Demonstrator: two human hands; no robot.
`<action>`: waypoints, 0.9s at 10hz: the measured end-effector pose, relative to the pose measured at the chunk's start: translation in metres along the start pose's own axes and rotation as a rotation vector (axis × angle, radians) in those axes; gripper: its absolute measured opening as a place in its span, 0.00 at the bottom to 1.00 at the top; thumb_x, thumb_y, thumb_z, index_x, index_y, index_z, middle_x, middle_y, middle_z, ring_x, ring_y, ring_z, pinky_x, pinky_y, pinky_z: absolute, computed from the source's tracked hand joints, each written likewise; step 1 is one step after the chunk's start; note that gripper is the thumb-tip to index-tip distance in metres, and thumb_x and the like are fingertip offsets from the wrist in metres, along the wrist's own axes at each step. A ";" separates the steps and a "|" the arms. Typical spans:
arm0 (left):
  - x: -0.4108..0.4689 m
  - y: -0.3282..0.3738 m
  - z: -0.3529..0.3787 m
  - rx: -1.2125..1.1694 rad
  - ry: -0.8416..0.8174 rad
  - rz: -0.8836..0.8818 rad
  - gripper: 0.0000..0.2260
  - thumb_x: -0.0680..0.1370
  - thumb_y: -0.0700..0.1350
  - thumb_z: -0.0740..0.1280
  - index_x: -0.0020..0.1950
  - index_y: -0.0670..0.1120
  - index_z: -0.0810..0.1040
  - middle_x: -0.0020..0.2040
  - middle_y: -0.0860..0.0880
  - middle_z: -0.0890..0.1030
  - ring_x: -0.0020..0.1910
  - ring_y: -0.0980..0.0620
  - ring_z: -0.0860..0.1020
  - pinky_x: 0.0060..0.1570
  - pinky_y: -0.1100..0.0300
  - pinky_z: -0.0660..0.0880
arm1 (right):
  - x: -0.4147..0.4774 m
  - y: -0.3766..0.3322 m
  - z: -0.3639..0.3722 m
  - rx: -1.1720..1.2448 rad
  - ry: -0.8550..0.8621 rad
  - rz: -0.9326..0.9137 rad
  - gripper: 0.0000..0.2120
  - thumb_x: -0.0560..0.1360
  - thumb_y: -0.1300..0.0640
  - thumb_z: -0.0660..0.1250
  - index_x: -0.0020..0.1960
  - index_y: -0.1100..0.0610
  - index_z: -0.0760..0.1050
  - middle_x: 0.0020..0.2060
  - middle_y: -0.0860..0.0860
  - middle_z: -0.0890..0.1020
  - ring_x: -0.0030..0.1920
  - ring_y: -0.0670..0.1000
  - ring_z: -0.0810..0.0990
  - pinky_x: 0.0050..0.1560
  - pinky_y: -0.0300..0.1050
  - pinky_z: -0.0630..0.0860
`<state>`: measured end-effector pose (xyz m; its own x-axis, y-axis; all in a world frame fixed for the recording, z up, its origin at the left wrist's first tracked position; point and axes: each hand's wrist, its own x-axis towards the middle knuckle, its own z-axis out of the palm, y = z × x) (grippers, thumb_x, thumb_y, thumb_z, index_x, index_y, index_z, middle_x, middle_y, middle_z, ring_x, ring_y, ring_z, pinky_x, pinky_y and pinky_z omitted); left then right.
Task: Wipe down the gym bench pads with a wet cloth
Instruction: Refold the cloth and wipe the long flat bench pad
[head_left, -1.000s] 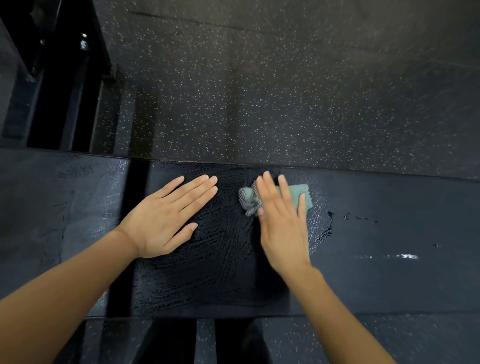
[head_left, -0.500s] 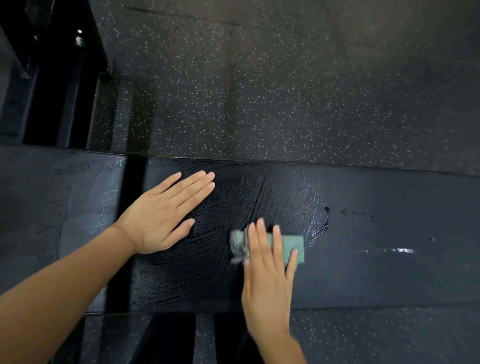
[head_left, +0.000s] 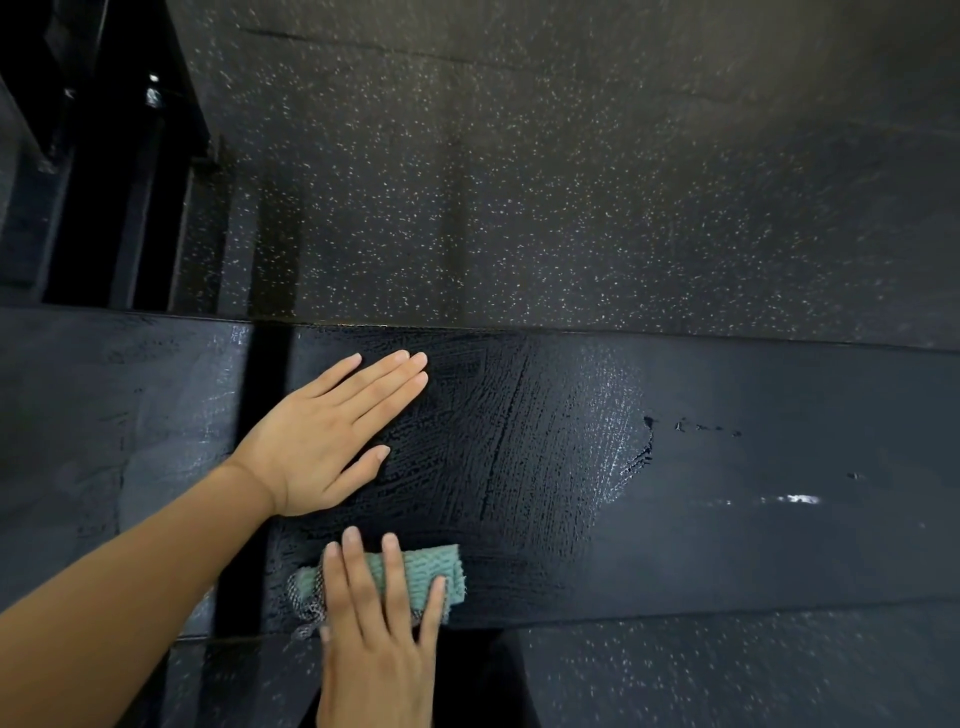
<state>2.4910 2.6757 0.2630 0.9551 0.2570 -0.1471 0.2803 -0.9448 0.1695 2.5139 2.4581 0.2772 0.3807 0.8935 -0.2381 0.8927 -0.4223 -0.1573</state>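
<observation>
A speckled black rubber floor (head_left: 571, 182) fills the upper frame beyond a long black padded surface (head_left: 779, 545) that runs across the view, split by a dark gap (head_left: 267, 415) near its left end. A broad wet patch (head_left: 519, 441) of fine streaks glistens on the longer pad just right of the gap, ending in a ragged edge with a few stray droplets (head_left: 706, 427) beyond it. The person's left hand (head_left: 332, 441) lies flat on the wet patch, fingers straight and together, its grip wide and holding nothing. The right hand (head_left: 379, 639) presses a folded teal cloth (head_left: 431, 566) onto the surface at its near edge, just right of the gap. Its fingers lie straight over the fabric, the grip wide rather than curled round it. A grey mesh corner of the cloth shows beside the thumb.
</observation>
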 end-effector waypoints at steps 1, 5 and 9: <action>0.000 0.000 0.000 -0.001 0.007 -0.001 0.30 0.80 0.52 0.52 0.81 0.41 0.53 0.82 0.44 0.52 0.80 0.47 0.53 0.76 0.46 0.54 | -0.003 0.011 -0.001 0.010 0.041 -0.065 0.35 0.68 0.44 0.61 0.75 0.45 0.62 0.74 0.41 0.66 0.74 0.47 0.63 0.72 0.56 0.55; -0.001 -0.001 0.001 -0.002 0.001 -0.004 0.30 0.81 0.52 0.51 0.81 0.41 0.52 0.82 0.44 0.52 0.80 0.47 0.52 0.76 0.46 0.53 | -0.004 0.116 -0.013 0.164 0.136 0.277 0.30 0.76 0.55 0.53 0.78 0.49 0.57 0.78 0.42 0.57 0.78 0.47 0.53 0.77 0.53 0.44; 0.000 0.001 0.002 -0.008 0.006 -0.004 0.31 0.80 0.52 0.52 0.81 0.41 0.53 0.82 0.44 0.52 0.80 0.47 0.52 0.76 0.46 0.54 | 0.021 0.041 -0.012 0.161 0.056 0.163 0.29 0.76 0.51 0.54 0.77 0.50 0.61 0.77 0.44 0.61 0.77 0.51 0.57 0.72 0.62 0.53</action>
<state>2.4908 2.6747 0.2614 0.9545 0.2623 -0.1420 0.2852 -0.9420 0.1768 2.5614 2.4613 0.2774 0.5333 0.8168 -0.2199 0.7700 -0.5764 -0.2735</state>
